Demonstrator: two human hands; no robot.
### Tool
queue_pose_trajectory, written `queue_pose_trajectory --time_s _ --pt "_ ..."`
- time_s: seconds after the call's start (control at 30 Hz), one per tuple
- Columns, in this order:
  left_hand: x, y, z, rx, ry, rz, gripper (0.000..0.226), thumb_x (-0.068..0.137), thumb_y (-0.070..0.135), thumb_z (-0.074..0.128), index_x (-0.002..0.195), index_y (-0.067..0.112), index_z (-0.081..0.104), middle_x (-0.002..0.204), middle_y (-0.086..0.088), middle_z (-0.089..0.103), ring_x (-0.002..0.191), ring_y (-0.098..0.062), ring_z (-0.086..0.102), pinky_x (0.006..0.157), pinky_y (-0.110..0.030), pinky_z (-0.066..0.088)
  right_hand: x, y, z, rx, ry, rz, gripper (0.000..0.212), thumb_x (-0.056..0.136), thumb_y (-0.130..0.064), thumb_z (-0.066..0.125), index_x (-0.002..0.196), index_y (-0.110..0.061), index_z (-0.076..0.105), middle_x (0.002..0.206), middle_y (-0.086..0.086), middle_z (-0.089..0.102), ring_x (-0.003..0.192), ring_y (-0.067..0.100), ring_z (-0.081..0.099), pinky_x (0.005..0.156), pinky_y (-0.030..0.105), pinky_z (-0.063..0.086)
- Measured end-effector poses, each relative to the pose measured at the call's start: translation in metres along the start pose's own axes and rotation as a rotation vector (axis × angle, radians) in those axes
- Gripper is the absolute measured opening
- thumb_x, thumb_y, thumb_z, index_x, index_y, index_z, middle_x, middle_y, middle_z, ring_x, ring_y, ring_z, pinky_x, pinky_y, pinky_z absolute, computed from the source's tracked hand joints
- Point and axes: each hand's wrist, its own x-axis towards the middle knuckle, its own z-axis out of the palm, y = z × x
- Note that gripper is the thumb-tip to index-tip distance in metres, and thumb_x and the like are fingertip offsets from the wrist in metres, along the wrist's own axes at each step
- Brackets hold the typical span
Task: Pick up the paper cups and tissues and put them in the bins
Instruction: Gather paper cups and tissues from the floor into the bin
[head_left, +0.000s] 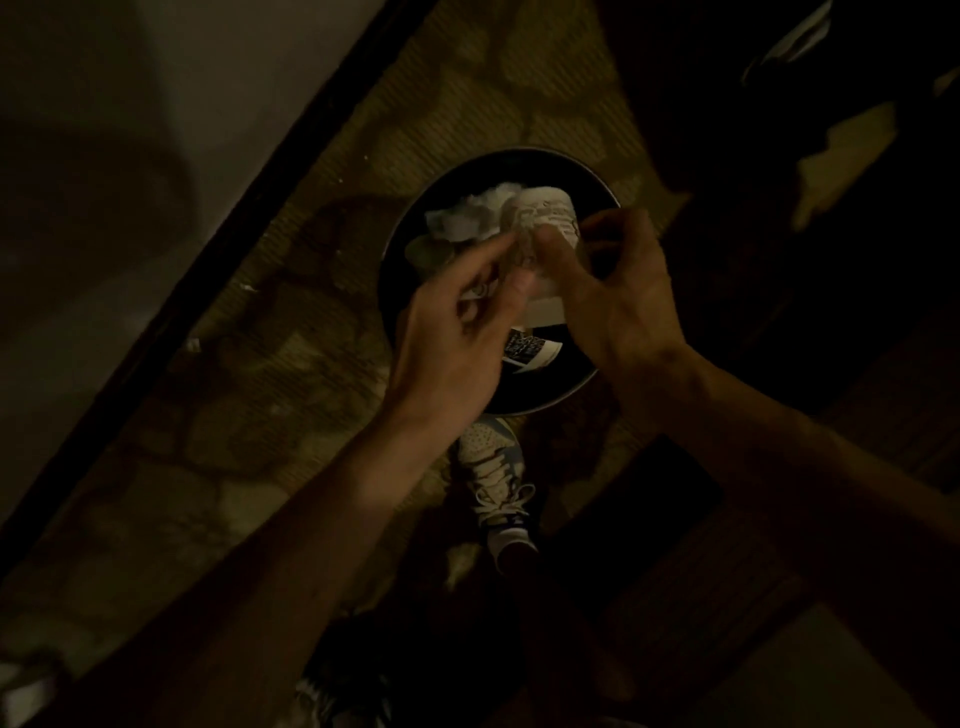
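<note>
A round black bin (597, 179) stands on the patterned floor below me, seen from straight above in dim light. White crumpled tissues (467, 215) lie inside it. A printed paper cup (548, 215) lies on its side over the bin's mouth. My left hand (457, 338) and my right hand (618, 291) are both above the bin, fingers pinched on crumpled tissue and the cup's near end between them. Another printed cup (535, 351) lies in the bin under my hands.
My shoe (493, 467) stands just in front of the bin. A dark baseboard (249, 208) and pale wall run diagonally on the left. Small white scraps (193, 343) lie on the floor near the wall. Dark furniture fills the right side.
</note>
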Motion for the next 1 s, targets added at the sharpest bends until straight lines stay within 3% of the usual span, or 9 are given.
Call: queue_pose_trajectory --time_s 0.13,0.23,0.3,0.47,0.57,0.67,0.77,0.9,1.0 --pt "0.021 -0.019 0.005 -0.006 0.119 -0.084 0.033 0.097 0.021 0.056 0.13 0.019 0.06 0.128 0.002 0.062 0.117 -0.009 0.058 0.087 -0.023 0.055 0.023 0.002 0.017 0.019 -0.077 0.074 0.033 0.094 -0.025 0.056 0.123 -0.013 0.06 0.099 -0.005 0.065 0.083 0.003 0.063 0.062 0.015 0.05" --pt "0.04 -0.038 0.005 0.094 0.108 -0.109 0.03 0.098 0.02 0.054 0.128 0.019 0.062 0.125 0.001 0.063 0.11 -0.007 0.058 0.073 -0.003 0.048 0.036 0.015 0.025 -0.065 -0.179 0.11 0.032 0.095 -0.019 0.056 0.126 -0.014 0.055 0.118 0.003 0.063 0.093 0.015 0.064 0.055 0.019 0.05" --pt "0.049 -0.052 0.005 0.178 0.081 -0.14 0.03 0.099 0.017 0.053 0.128 0.019 0.061 0.127 -0.001 0.062 0.111 -0.011 0.059 0.068 -0.001 0.044 0.042 0.025 0.029 -0.137 -0.221 0.135 0.027 0.093 -0.013 0.058 0.12 -0.015 0.055 0.121 0.009 0.061 0.101 0.022 0.063 0.064 0.023 0.05" --pt "0.057 -0.07 0.002 0.278 0.055 -0.186 0.031 0.1 0.019 0.05 0.129 0.022 0.061 0.129 -0.005 0.061 0.117 -0.02 0.057 0.085 -0.019 0.043 0.037 0.031 0.036 -0.367 -0.29 0.027 0.03 0.098 -0.016 0.051 0.125 -0.007 0.061 0.124 0.011 0.063 0.114 0.025 0.058 0.091 0.028 0.045" --pt "0.039 -0.06 -0.005 0.256 0.048 -0.113 0.029 0.099 0.02 0.051 0.126 0.017 0.062 0.127 -0.006 0.061 0.115 -0.021 0.058 0.093 -0.029 0.05 0.019 0.022 0.028 -0.388 -0.281 -0.002 0.028 0.096 -0.019 0.054 0.124 -0.015 0.059 0.112 0.0 0.062 0.101 0.015 0.059 0.077 0.022 0.046" --pt "0.003 -0.044 -0.034 0.198 0.076 0.008 0.008 0.095 0.023 0.058 0.09 0.02 0.064 0.089 0.007 0.062 0.087 -0.013 0.062 0.073 -0.031 0.053 -0.02 0.007 0.02 -0.416 -0.27 -0.144 0.017 0.091 -0.018 0.06 0.107 -0.025 0.059 0.101 -0.008 0.064 0.088 0.006 0.062 0.063 0.017 0.046" --pt "-0.046 -0.026 -0.09 0.305 0.096 0.044 0.028 0.091 0.028 0.061 0.066 0.027 0.047 0.067 0.012 0.046 0.064 -0.004 0.05 0.056 -0.027 0.041 -0.086 -0.006 0.025 -0.461 -0.354 -0.297 0.016 0.085 -0.023 0.065 0.091 -0.035 0.056 0.085 -0.017 0.063 0.08 -0.007 0.061 0.059 0.012 0.046" --pt "-0.145 -0.021 -0.178 0.536 0.097 0.001 0.024 0.084 0.031 0.061 0.065 0.019 0.054 0.06 0.01 0.047 0.054 -0.003 0.047 0.048 -0.02 0.032 -0.185 -0.013 0.061 -0.465 -0.532 -0.419 0.024 0.072 -0.044 0.065 0.091 -0.044 0.05 0.076 -0.012 0.06 0.071 0.001 0.06 0.058 0.014 0.047" --pt "-0.243 -0.041 -0.236 0.695 0.043 -0.018 0.032 0.086 0.029 0.06 0.06 0.025 0.043 0.057 0.01 0.039 0.052 -0.007 0.039 0.05 -0.017 0.026 -0.257 -0.001 0.104 -0.492 -0.669 -0.47 0.039 0.072 -0.042 0.071 0.102 -0.049 0.046 0.076 -0.009 0.057 0.064 0.005 0.059 0.055 0.017 0.05"
